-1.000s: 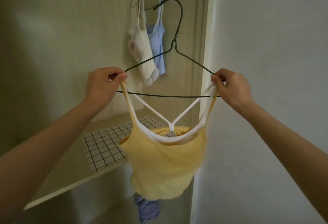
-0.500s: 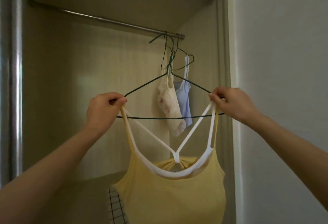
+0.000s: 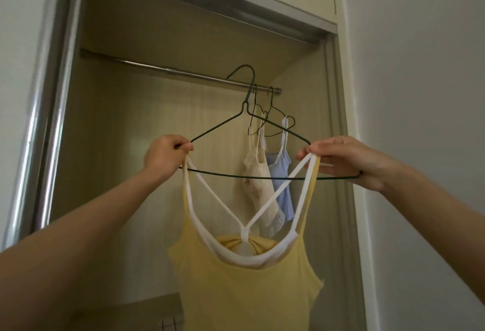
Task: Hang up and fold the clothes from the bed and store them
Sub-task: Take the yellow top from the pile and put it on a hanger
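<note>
Hands raised at wardrobe | my left hand point(image 3: 164, 157) pinches left shoulder of thin dark wire hanger point(image 3: 236, 173) plus strap of yellow white-trimmed camisole point(image 3: 244, 286) | right hand point(image 3: 349, 160) fingers clamp right end and strap | hanger hook just in front of steel rail point(image 3: 183, 71), hooked or not: cannot tell | cream top point(image 3: 259, 183), blue top point(image 3: 282, 186) hang behind

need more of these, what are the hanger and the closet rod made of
Hanger: thin wire, seemingly metal with a dark green coating; the neck is twisted. Closet rod: looks like bare metal tube, silvery with a shiny highlight along it.
</note>
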The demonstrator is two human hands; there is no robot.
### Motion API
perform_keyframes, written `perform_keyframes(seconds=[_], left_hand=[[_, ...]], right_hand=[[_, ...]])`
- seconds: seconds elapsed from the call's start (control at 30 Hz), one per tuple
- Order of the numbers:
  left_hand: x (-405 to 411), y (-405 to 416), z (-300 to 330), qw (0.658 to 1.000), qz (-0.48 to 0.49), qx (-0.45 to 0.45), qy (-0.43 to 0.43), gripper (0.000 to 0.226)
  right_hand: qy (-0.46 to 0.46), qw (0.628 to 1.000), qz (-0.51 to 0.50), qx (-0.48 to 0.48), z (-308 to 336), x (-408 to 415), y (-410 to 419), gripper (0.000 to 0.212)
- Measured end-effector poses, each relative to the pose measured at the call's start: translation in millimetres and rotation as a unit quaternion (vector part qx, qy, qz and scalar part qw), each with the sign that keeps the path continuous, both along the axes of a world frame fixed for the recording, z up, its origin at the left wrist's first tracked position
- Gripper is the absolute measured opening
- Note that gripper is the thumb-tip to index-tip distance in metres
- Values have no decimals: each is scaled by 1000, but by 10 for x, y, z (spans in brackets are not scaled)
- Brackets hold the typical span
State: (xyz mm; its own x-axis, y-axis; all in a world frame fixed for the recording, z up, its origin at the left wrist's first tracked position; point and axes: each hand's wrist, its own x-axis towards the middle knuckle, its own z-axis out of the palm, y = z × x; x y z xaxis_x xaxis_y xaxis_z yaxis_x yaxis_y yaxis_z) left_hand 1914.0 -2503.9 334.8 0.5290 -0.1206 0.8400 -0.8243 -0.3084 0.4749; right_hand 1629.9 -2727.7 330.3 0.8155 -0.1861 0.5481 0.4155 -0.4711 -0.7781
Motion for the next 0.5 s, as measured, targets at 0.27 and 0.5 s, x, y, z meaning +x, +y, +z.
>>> perform_keyframes(seconds=[0.27, 0.5], left_hand=[[51, -307, 107, 997, 33, 37, 65, 25], [-399, -613, 90, 997, -53, -43, 38, 33]], right_hand=[[-27, 965, 128, 229, 28, 94, 560, 29], [-60, 965, 36, 253, 224, 344, 753, 26]])
